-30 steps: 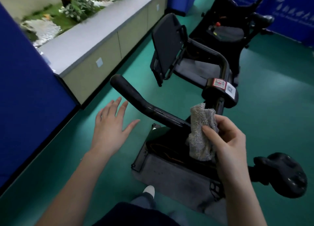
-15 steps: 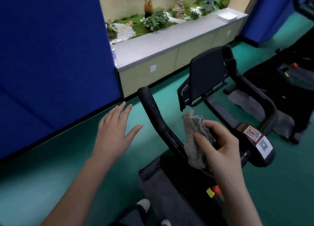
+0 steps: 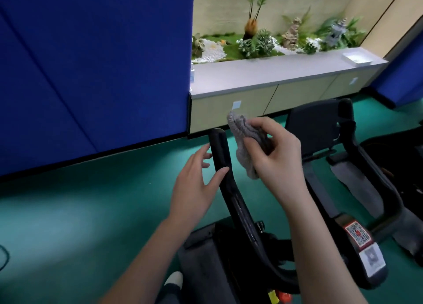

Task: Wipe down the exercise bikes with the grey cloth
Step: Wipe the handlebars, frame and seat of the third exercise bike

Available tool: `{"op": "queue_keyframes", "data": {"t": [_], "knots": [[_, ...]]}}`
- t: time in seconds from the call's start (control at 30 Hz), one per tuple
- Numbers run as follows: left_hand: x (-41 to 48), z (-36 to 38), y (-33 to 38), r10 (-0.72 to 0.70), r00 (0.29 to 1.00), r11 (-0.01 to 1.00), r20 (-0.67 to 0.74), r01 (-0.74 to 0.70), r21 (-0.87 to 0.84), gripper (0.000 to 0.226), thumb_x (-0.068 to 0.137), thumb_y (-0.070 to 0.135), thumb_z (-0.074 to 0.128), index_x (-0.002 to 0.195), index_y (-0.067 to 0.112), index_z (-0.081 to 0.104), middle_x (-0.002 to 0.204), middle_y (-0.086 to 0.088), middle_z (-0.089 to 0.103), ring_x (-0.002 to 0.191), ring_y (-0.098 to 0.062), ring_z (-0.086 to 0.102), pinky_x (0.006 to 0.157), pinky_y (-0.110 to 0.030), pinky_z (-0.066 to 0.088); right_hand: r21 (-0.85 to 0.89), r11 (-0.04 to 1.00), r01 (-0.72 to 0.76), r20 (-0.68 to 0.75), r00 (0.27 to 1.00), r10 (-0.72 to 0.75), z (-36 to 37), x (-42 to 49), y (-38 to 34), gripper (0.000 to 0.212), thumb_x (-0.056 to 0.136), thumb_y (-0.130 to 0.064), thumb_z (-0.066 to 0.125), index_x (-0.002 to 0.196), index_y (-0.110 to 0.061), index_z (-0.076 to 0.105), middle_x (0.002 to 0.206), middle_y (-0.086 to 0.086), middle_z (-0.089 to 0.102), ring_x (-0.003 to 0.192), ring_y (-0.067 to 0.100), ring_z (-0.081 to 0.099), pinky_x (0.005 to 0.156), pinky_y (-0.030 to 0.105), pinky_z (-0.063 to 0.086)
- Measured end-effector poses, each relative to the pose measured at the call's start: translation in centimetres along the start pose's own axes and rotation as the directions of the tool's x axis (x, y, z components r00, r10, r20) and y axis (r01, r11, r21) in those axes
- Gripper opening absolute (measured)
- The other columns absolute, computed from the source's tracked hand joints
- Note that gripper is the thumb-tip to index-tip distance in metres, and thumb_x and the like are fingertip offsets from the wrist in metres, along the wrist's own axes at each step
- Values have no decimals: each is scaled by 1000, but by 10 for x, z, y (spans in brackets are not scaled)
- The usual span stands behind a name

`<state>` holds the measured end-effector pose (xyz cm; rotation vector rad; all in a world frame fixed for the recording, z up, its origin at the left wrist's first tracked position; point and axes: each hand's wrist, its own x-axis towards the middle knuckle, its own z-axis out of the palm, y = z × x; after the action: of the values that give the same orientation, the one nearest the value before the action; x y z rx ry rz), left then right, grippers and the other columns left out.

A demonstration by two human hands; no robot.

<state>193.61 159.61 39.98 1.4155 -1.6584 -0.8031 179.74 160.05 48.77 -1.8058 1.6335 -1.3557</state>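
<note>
Grey cloth: the grey cloth (image 3: 245, 135) is sitting bunched in the right hand at the centre of the frame, its lower end hanging just to the right of the handlebar's tip and not touching it.

Right hand: the right hand (image 3: 275, 159) is pinching the cloth, with the thumb pressing on the near side and the fingers (image 3: 265, 126) curling over the top.

Left hand: the left hand (image 3: 196, 182) is hovering just left of centre with its fingers relaxed and slightly spread. The thumb is lying across the front of the handlebar, though I cannot tell whether it is touching.

Handlebar: the black handlebar (image 3: 223, 152) is rising from the exercise bike (image 3: 251, 255) at bottom centre, passing between the two hands.

QR sticker: a red and white QR sticker (image 3: 358, 234) is showing on the bike's hub at lower right.

Surroundings: a blue partition (image 3: 91, 63) is filling the upper left. A grey-topped bench (image 3: 274, 75) is running across the upper right, carrying a white tray (image 3: 357, 59) at its far end, with potted greenery (image 3: 256, 43) behind it. Green floor (image 3: 68, 212) is spreading across the lower left.
</note>
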Motion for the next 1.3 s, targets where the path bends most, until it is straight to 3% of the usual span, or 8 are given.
{"op": "queue_keyframes", "data": {"t": [0.23, 0.43, 0.6, 0.7, 0.8, 0.93, 1.07, 1.3], "knots": [[9, 12, 0, -112, 992, 954, -55, 91, -285, 47, 77, 21, 73, 116, 31, 47, 95, 15, 60, 82, 1, 58, 63, -19, 53, -260, 916, 304, 443, 881, -167, 22, 52, -8, 31, 81, 5, 56, 101, -13, 70, 92, -10, 64, 98, 23, 54, 81, 21, 38], [8, 14, -2, -127, 991, 941, -50, 105, -321, 48, 78, 22, 74, 116, 31, 46, 94, 19, 58, 82, 1, 58, 64, -25, 54, -326, 915, 237, 608, 794, 11, 27, 78, -10, 26, 88, -2, 49, 95, -17, 68, 73, 4, 66, 57, 12, 60, 57, 22, 51], [9, 13, -2, -143, 989, 926, -29, 123, -356, 49, 77, 20, 75, 115, 32, 47, 95, 17, 58, 81, 1, 57, 67, -27, 54, -392, 916, 82, 592, 785, 183, 28, 91, 0, 24, 88, -3, 48, 96, -16, 67, 90, 8, 69, 86, 23, 62, 69, 23, 45], [10, 12, -2, -136, 990, 915, -25, 116, -386, 49, 76, 20, 75, 112, 36, 45, 95, 17, 58, 81, 1, 57, 64, -23, 53, -331, 936, 117, 563, 821, 96, 25, 81, -3, 28, 86, 1, 49, 91, -19, 69, 83, 6, 69, 77, 20, 64, 67, 29, 52], [10, 11, -1, -128, 991, 899, -26, 105, -425, 51, 75, 17, 76, 107, 41, 43, 93, 15, 59, 79, -2, 59, 60, -21, 52, -272, 928, 254, 539, 839, -72, 31, 67, -7, 32, 78, 8, 51, 88, -14, 72, 84, 2, 70, 74, 8, 59, 68, 8, 42], [12, 9, -5, -133, 991, 856, 11, 120, -504, 50, 75, 11, 76, 105, 40, 48, 92, 11, 61, 78, -8, 61, 61, -23, 50, -279, 947, 158, 233, 968, -93, 35, 38, 4, 29, 79, 7, 56, 96, -11, 71, 92, 2, 68, 90, 20, 61, 80, 22, 46], [13, 4, -13, -105, 991, 829, 77, 130, -545, 50, 77, 2, 71, 109, 35, 52, 95, 6, 63, 80, -11, 63, 65, -28, 54, -217, 976, 19, -81, 996, -37, 47, -4, 11, 29, 84, 3, 60, 110, -7, 68, 95, 0, 61, 87, 10, 59, 80, 11, 44], [16, 0, -18, -85, 989, 821, 125, 140, -554, 52, 77, -2, 70, 111, 34, 54, 96, 7, 66, 83, -12, 65, 70, -37, 57, -221, 969, -107, -69, 993, 94, 35, -38, 16, 22, 84, 1, 64, 105, 0, 70, 88, 9, 68, 79, 6, 59, 70, 1, 40]]}}
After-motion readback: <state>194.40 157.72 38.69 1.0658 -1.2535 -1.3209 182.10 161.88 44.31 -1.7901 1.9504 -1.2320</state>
